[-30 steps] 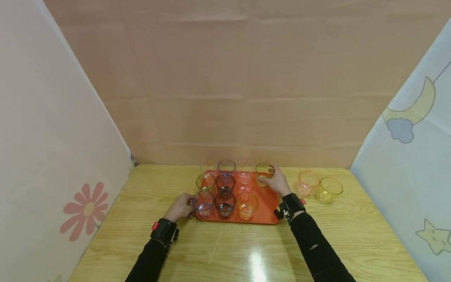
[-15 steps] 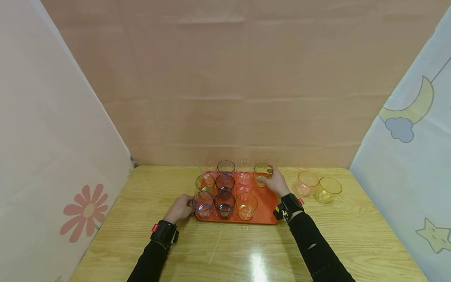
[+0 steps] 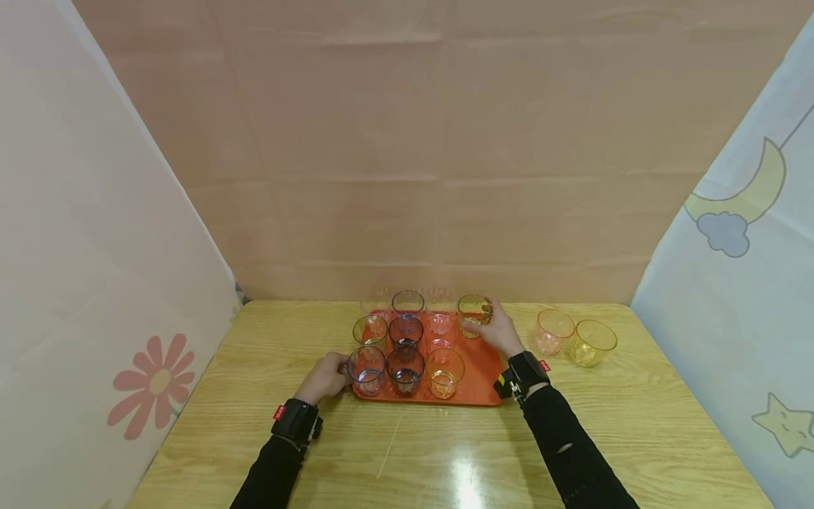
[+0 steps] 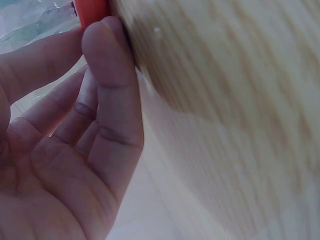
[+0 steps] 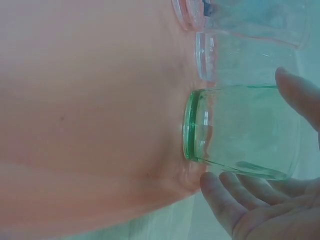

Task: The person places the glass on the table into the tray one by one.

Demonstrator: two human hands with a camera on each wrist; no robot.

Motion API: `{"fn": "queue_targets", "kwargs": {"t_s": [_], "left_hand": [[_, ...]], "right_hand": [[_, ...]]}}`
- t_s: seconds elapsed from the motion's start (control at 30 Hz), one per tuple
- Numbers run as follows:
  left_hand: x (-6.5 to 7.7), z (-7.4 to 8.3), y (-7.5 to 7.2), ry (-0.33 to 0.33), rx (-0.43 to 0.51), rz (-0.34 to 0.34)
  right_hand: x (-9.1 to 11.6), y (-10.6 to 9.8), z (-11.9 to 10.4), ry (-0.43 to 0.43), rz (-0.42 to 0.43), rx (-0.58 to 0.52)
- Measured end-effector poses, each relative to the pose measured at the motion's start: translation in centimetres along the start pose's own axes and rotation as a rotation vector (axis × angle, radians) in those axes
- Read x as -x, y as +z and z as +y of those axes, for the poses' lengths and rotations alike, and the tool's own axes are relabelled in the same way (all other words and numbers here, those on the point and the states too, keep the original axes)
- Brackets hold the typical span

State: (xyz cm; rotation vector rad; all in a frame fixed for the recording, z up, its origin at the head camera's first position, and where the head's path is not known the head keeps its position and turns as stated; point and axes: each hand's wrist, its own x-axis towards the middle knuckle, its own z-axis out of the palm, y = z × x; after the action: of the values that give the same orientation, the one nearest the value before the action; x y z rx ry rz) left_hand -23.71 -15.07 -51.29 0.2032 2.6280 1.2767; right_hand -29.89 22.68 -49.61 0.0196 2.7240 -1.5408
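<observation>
An orange-red tray lies on the wooden table, bearing several tinted glass tumblers in rows. My left hand is at the tray's front left corner; in the left wrist view, thumb and finger pinch the tray's edge. At the back right of the tray my right hand holds a green glass tumbler, thumb on one side and fingers on the other. That tumbler stands upright with its base on the tray. Nearest the left hand is a bluish-purple tumbler.
Dark tumblers fill the column beside it, then an amber one and clear pinkish ones. Off the tray to the right stand a pink-orange tumbler and a yellow tumbler. A brown backdrop rises behind the table.
The green tumbler and my right hand have shifted very slightly left against the tray. My left hand stays at the tray's corner.
</observation>
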Motion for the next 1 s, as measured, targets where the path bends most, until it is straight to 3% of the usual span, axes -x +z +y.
{"fn": "queue_targets", "kwargs": {"t_s": [0.43,0.63,1.0], "left_hand": [[0.3,0.1,0.0,-0.030,0.023,-0.022],[0.3,0.1,0.0,-0.017,0.000,-0.015],[0.1,0.3,0.0,0.011,-0.047,-0.004]], "right_hand": [[2.1,-0.9,0.6,0.006,0.045,-0.018],[3.9,-2.0,0.8,-0.066,0.105,-0.104],[6.8,-5.2,1.0,-0.192,0.474,-0.151]]}}
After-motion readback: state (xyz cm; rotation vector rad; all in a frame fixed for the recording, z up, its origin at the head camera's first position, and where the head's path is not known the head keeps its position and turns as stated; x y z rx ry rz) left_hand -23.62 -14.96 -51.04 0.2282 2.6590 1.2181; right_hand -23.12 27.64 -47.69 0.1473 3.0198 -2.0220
